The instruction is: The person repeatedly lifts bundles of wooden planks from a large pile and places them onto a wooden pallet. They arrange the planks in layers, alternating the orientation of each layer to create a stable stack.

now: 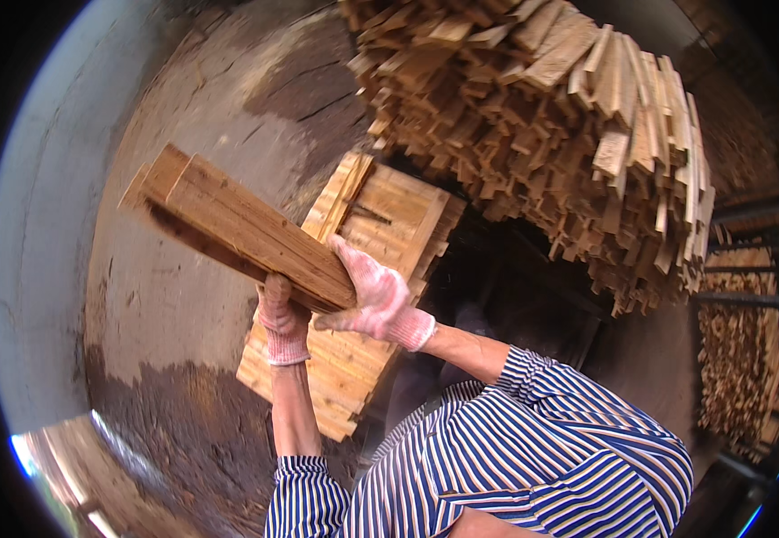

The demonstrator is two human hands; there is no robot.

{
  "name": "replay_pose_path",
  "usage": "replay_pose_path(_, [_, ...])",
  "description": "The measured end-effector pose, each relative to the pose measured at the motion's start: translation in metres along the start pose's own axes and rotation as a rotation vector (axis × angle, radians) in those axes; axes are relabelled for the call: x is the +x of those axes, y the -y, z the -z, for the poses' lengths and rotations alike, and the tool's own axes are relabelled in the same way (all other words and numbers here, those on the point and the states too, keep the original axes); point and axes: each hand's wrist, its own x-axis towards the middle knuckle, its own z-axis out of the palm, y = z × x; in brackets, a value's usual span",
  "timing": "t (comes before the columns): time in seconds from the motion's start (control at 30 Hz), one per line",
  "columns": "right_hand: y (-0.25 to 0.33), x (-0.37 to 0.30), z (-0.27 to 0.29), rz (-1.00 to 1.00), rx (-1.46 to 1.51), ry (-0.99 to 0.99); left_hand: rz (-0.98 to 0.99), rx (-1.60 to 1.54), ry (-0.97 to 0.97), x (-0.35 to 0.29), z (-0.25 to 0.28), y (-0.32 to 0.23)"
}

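A small bundle of long wooden boards (237,224) is lifted in both my gloved hands, slanting from the upper left down toward me. My left hand (282,316) grips the bundle from below, near its closer end. Against that same end, my right hand (377,291) has its thumb below and its fingers along the far side. The palm covers part of the board ends. Beneath the bundle lies a stack of pale boards (340,359), laid side by side, with a few loose pieces (346,193) along its far left edge.
A large heap of cut boards (533,117) rises at the upper right, its ends jutting out. More stacked wood (739,350) sits on a rack at the far right. A grey wall (44,224) stands at the left. Dark debris (187,430) covers part of the floor.
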Motion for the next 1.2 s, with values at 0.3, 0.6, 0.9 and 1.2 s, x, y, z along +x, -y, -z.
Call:
replay_pose_path(0.3, [-0.112,-0.077,-0.131,-0.408,0.126,0.687,0.171,0.634,-0.248,-0.113,0.053,0.042])
replay_pose_path(0.6, [-0.157,-0.053,-0.175,-0.191,-0.004,0.793,0.116,0.173,-0.385,-0.087,0.178,0.116])
replay_pose_path(0.9, [-0.217,-0.053,-0.192,-0.584,-0.019,0.685,0.020,-0.622,-0.513,-0.060,0.231,0.226])
replay_pose_path(1.2, [-0.369,-0.052,-0.301,-0.530,-0.384,0.901,0.158,-0.478,-0.703,-0.048,0.275,0.250])
